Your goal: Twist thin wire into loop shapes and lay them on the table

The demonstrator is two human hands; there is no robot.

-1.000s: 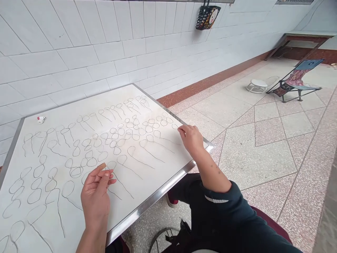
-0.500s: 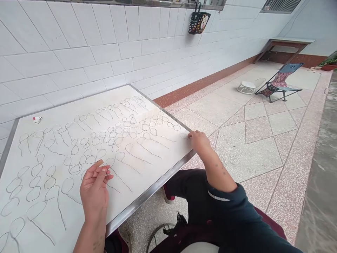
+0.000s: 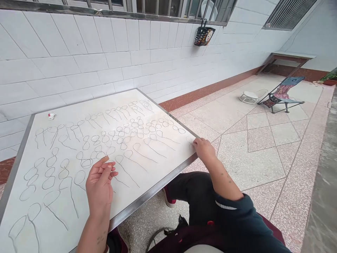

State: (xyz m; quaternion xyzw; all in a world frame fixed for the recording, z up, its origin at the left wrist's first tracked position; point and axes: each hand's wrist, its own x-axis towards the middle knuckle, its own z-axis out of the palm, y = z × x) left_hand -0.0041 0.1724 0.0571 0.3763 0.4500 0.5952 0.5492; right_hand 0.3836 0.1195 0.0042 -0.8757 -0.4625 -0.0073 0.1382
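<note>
On the rectangular white table with the flat silver metal rim (image 3: 154, 189), many thin dark looped lines (image 3: 121, 133) lie already across most of the top. Some are rounded and crowded together near the middle of the table, others have long tails that point to its near edge. Whether they are drawn or are loose thread, I cannot tell. One faint curved line (image 3: 189, 141) is just beside the right hand (image 3: 204, 149), at the table's right corner. How much is left, I cannot judge; the rows look well advanced to me.

The right hand has its fingertips in a narrow pinch at this corner; what is between them is hidden. The left hand (image 3: 101, 181) is above the table's near side, fingers half curled and thumb close to them. A small tan piece (image 3: 105, 159) shows at its index fingertip, but I cannot tell if it is held or worn.

The table's far edge stands against the white tiled wall (image 3: 113, 45), so I think there is little room there. Beyond its right edge, the speckled stone floor (image 3: 265, 158) gives open room for the arm.
</note>
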